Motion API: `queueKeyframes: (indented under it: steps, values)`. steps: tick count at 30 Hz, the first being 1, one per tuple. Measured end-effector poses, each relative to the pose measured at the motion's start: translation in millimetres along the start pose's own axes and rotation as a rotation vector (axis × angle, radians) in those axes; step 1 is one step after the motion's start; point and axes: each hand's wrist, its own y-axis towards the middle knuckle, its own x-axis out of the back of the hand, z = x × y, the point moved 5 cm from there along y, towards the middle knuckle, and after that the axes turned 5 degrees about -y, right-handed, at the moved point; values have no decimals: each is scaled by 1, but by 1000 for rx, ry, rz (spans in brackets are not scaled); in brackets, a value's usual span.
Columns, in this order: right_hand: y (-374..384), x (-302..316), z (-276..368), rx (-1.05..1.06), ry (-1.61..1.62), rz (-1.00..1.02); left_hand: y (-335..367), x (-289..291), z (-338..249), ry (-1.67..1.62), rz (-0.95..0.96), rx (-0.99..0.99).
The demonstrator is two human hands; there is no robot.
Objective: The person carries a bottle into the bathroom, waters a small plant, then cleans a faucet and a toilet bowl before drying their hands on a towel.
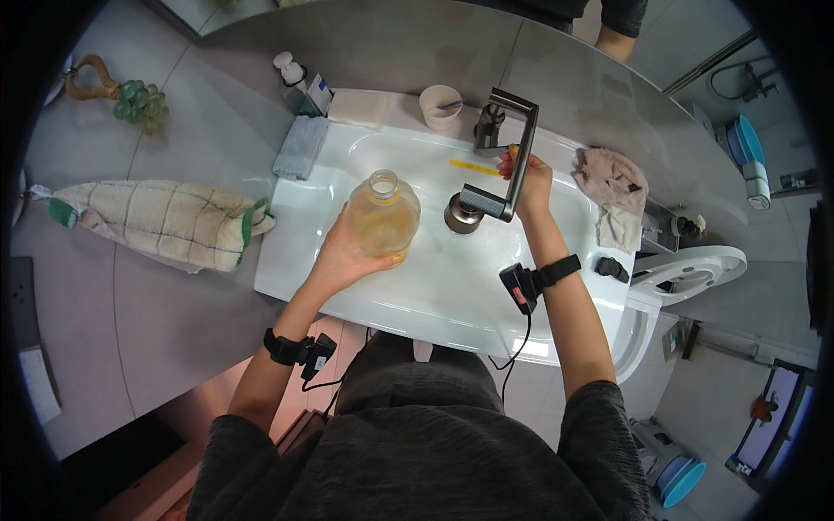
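My left hand [354, 258] is wrapped round the lower side of a clear plastic bottle [386, 219] with yellowish, cloudy-looking contents. The bottle's round mouth is uncapped and faces up, over the left part of the white washbasin [434, 282]. On the right, my right hand [534, 176] has its fingers curled against the dark grey faucet [523, 161], behind its angular spout arm. The arm partly hides those fingers. Below the spout end shows a round metal drain fitting [462, 217]. No running water is visible. A black strapped device sits on each of my forearms.
On the basin's back ledge stand a white cup [440, 106] and a pump bottle [290, 69]; a folded blue-grey cloth [301, 148] lies left. Pinkish cloths [611, 178] rest on the right rim. A checked towel [165, 221] hangs left, a toilet [691, 273] stands right. Cables trail from both forearm devices.
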Motion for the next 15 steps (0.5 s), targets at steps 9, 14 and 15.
queueKeyframes:
  steps: [9, 14, 15]
  values:
    - [-67, -10, 16, -116, -51, 320, -5, 22, 1, 5, -134, -34]
    - [-115, -20, 28, -100, -264, 547, -8, 39, -14, 47, -226, -84]
    - [-121, -27, 36, -65, -231, 555, -9, 43, -19, 27, -241, -96]
